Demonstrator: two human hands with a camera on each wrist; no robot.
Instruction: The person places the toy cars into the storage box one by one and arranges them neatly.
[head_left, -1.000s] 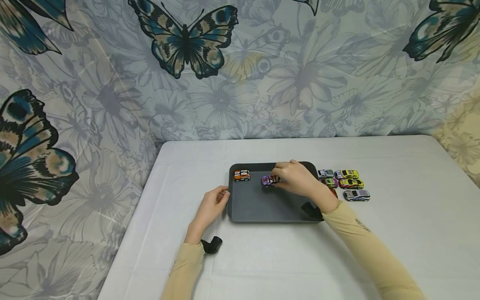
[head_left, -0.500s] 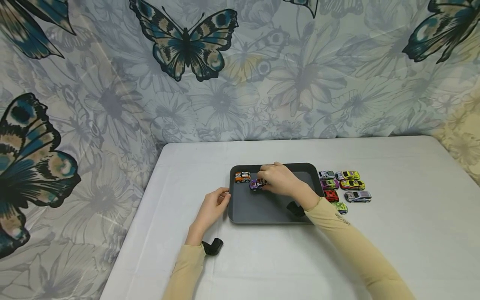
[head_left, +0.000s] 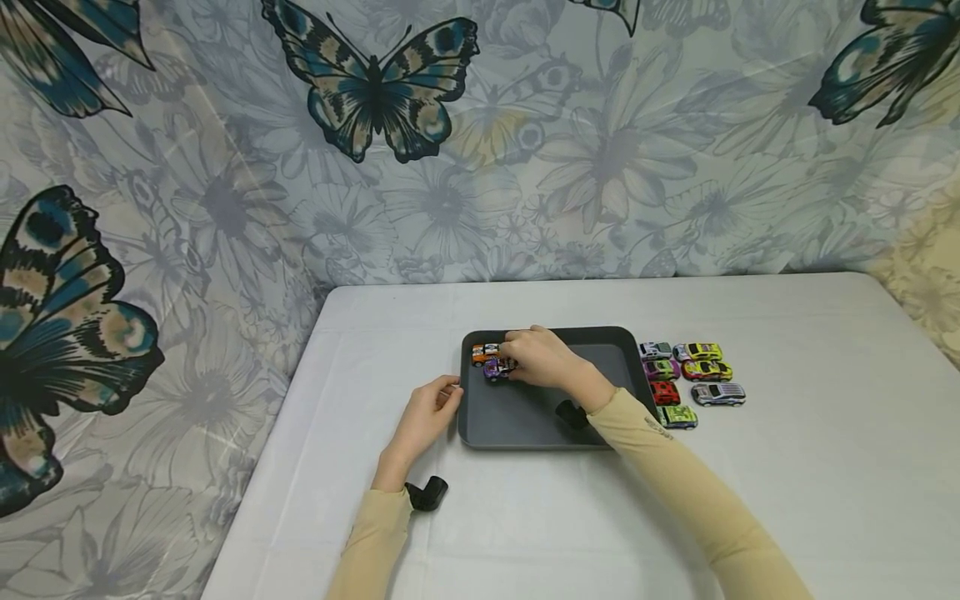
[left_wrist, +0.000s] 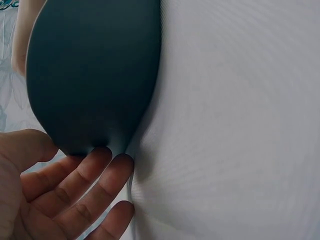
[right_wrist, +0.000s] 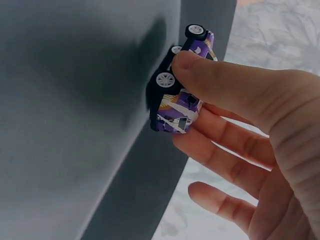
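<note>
In the head view, the right hand (head_left: 546,358) pinches a purple toy car (head_left: 497,369) over the left part of a dark grey tray (head_left: 555,429). The right wrist view shows the thumb across the underside of this purple toy car (right_wrist: 172,112), its wheels turned toward the camera. Just behind it in the tray is an orange and white toy car (head_left: 483,354), partly covered. The left hand (head_left: 426,417) is at the tray's left edge. In the left wrist view, relaxed fingertips (left_wrist: 122,162) touch the tray's outer wall (left_wrist: 100,75), with the thumb beside the rim.
Several toy cars (head_left: 702,371) stand in two columns on the white tablecloth (head_left: 825,467), close to the tray's right side; among them are a red one (head_left: 664,392) and a silver one (head_left: 718,394). A patterned cloth (head_left: 442,200) hangs behind the table.
The right hand has carried the purple toy car leftward across the tray, close to the orange one. The left hand stays at the tray's edge.
</note>
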